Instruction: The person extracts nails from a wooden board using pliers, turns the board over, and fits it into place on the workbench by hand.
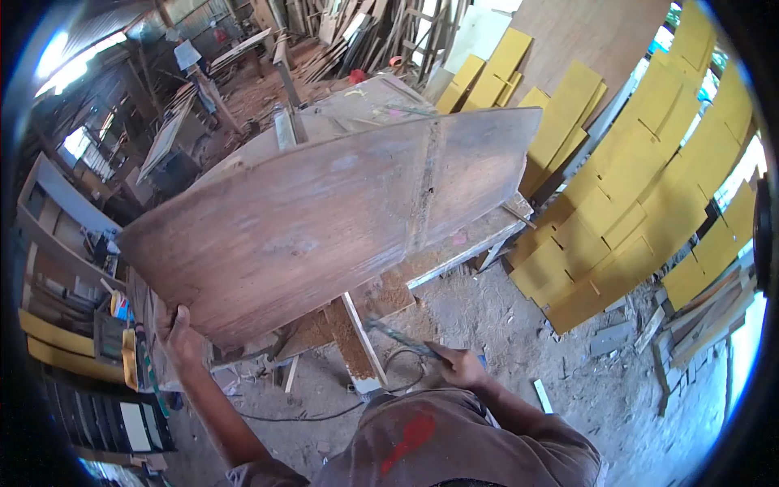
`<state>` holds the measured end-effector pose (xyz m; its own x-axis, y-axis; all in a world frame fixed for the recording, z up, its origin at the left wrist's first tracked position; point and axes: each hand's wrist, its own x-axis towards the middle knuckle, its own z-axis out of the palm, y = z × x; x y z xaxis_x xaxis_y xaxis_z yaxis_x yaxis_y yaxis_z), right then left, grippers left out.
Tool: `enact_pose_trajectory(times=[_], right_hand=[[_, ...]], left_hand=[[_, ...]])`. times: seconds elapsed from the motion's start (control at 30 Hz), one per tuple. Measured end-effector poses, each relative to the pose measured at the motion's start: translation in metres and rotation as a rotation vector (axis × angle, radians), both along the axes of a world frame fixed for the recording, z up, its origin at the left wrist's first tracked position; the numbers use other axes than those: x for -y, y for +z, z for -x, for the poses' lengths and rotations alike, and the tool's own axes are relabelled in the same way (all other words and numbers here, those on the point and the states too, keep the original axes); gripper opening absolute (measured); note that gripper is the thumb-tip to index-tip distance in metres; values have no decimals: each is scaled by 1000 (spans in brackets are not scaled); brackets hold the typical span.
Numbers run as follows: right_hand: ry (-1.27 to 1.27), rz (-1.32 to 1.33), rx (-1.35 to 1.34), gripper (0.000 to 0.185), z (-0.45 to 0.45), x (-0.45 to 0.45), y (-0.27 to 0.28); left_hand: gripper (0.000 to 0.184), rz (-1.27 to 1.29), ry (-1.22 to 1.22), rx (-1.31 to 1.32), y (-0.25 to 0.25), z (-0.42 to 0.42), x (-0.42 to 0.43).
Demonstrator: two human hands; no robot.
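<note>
A large, worn wooden panel (308,219) stands tilted on edge across the workbench, with a darker strip running over its right part. At the panel's lower left corner, my left hand (183,341) is closed on the edge, thumb on the near face. Low in front of me, my right hand (464,367) is wrapped around a long, narrow greenish tool (398,335). Its far end points left toward the bench and is blurred, so I cannot make out its exact kind. The tool is apart from the panel.
Sawdust covers parts of the workbench (466,247) and a narrow board (350,349) jutting toward me. A dark cable (312,419) lies on the dusty floor. Yellow-painted boards (629,207) lean in rows at right. Lumber pieces (389,40) stand at the back.
</note>
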<state>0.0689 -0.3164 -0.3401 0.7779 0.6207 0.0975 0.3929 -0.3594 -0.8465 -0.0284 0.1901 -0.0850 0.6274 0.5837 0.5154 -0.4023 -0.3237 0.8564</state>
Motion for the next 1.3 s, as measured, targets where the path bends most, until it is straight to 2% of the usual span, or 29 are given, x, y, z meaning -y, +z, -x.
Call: enact_pose_trajectory(times=[0.07,0.1,0.17,0.27,0.3,0.37,0.4,0.43,0.47,0.53,0.6,0.77,1.07,1.3], right_hand=[[43,0,-26,57,2,-27,4],[65,4,-39,60,4,-39,6],[70,92,-63,60,7,-69,16],[53,76,-20,56,14,-126,15],[45,47,6,54,16,-148,14],[46,226,-137,53,13,-199,37],[61,90,40,53,17,-237,-36],[67,-29,230,53,15,-270,-61],[91,36,159,53,26,-290,-85],[123,109,77,53,28,-317,-55],[134,126,66,53,31,-336,-55],[130,146,75,54,38,-364,-59],[114,169,81,55,51,-396,-62],[45,142,163,55,40,-430,-64]], left_hand=[[61,-20,-68,6,-1,-4,-9],[56,-77,-10,-26,-9,-1,-24],[45,-191,112,-87,-27,7,-62],[28,-371,51,-140,-23,3,-71],[25,-439,-30,-38,-17,-2,-65],[21,-587,-137,102,-3,-15,-51],[19,-665,-164,141,1,-16,-50],[18,-762,-138,110,2,-12,-55],[17,-858,-113,74,2,-7,-59],[12,-834,-36,-61,1,9,-57],[11,-880,6,-129,1,19,-53],[10,-1037,-30,-103,5,21,-48],[5,-915,-85,-106,-4,15,-52],[16,-923,-112,-1,10,-9,-77]])
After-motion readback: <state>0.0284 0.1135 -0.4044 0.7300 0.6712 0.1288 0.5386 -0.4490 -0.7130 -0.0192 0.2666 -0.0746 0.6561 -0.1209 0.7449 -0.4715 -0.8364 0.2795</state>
